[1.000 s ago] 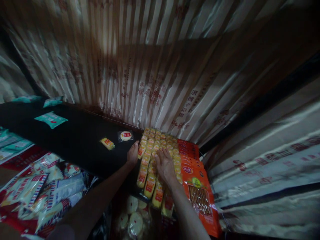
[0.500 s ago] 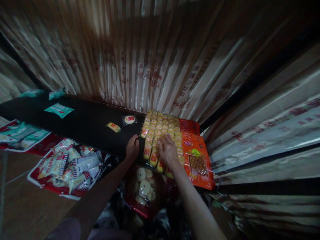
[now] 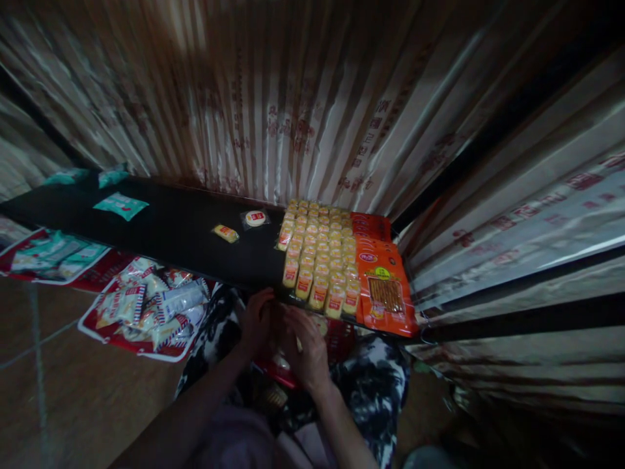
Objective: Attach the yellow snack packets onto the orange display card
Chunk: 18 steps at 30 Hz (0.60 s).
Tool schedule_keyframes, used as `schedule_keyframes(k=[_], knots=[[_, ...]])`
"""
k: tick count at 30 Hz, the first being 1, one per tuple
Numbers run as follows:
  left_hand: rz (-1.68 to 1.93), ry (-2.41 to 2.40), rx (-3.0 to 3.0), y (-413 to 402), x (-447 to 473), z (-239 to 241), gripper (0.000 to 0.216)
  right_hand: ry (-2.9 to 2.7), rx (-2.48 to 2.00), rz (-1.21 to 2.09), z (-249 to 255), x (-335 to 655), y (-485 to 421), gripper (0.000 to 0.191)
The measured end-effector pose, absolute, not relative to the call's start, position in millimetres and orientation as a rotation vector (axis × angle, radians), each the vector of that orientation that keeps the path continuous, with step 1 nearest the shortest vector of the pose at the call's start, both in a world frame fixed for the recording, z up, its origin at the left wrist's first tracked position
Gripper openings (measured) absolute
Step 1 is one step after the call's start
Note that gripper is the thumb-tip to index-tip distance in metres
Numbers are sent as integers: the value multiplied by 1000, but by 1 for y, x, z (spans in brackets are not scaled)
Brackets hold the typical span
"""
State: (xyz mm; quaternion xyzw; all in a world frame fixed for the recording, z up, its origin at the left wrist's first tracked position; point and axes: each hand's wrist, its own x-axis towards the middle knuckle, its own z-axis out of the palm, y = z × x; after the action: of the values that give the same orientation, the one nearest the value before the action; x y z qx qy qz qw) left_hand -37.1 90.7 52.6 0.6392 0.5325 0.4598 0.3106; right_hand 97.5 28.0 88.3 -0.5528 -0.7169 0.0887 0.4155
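Note:
Both my hands are low over a red bag (image 3: 278, 374) of round pale snacks that rests on my lap. My left hand (image 3: 256, 319) curls over the bag's left edge. My right hand (image 3: 305, 345) reaches into the bag's mouth, its fingertips lost in the dark. Just beyond them, on a black shelf (image 3: 170, 228), several rows of small yellow packets (image 3: 317, 251) lie in a tight block. Neither hand touches the block.
An orange snack bag (image 3: 385, 280) lies to the right of the block. A single yellow packet (image 3: 225, 232), a round packet (image 3: 255, 219) and a teal packet (image 3: 120, 205) lie further left on the shelf. Bags of packets (image 3: 146, 306) sit on the floor. Striped shiny sheeting (image 3: 293, 98) hangs behind.
Both hands have left the block of yellow packets and dropped down to the red bag on my lap. The view has pulled back and tilted down.

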Motion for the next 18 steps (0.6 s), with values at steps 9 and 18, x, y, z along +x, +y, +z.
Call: schedule_keyframes(k=[9, 18], knots=[[758, 1482, 1588, 52, -33, 7, 27, -1808, -2081, 883, 14, 101, 12, 36], [554, 1470, 1139, 62, -26, -35, 15, -1463, -2170, 763, -17, 122, 50, 39]])
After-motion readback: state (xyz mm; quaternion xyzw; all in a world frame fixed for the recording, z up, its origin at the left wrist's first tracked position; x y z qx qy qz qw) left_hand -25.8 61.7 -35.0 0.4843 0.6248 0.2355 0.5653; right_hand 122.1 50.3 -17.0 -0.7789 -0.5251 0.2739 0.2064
